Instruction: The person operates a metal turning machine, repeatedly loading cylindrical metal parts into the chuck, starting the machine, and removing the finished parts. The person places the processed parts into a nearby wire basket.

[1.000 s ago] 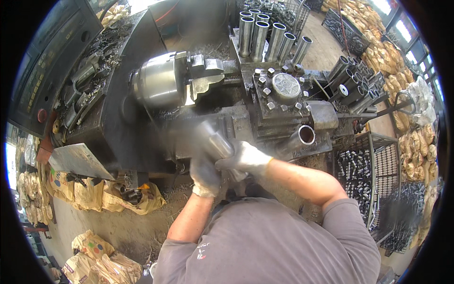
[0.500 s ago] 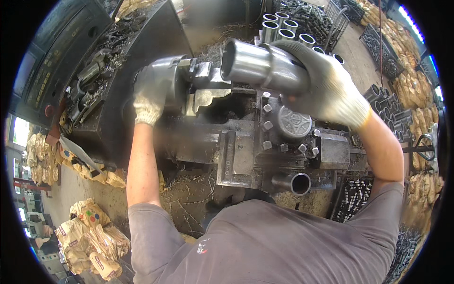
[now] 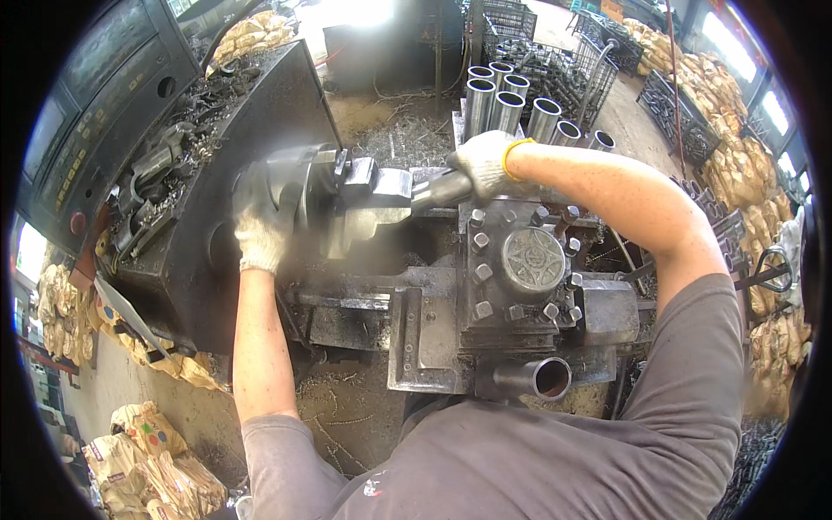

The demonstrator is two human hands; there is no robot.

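My right hand (image 3: 487,165), in a white knitted glove, is closed round the end of a grey steel tube (image 3: 438,191). The tube's left end meets the stepped jaws (image 3: 381,192) of a lathe chuck (image 3: 312,186) and is hidden there. On the near left side of the chuck rests my gloved left hand (image 3: 258,221); blur hides how its fingers lie. Just below my right hand stands a square tool post (image 3: 520,269) with a round cap and several square-headed bolts. Another steel tube (image 3: 537,379) sticks out near my body.
Steel tubes (image 3: 510,113) stand upright behind the tool post. A dark metal housing (image 3: 251,113), topped with curved scraps and shavings, rises at left. Beyond it is a control panel (image 3: 95,121). Paper sacks (image 3: 156,459) lie at lower left, and wire baskets (image 3: 563,65) stand at the back.
My right hand has brought the steel tube down and left, from above the tool post to the chuck jaws. My left hand has stayed at the chuck. The whole view has shifted slightly.
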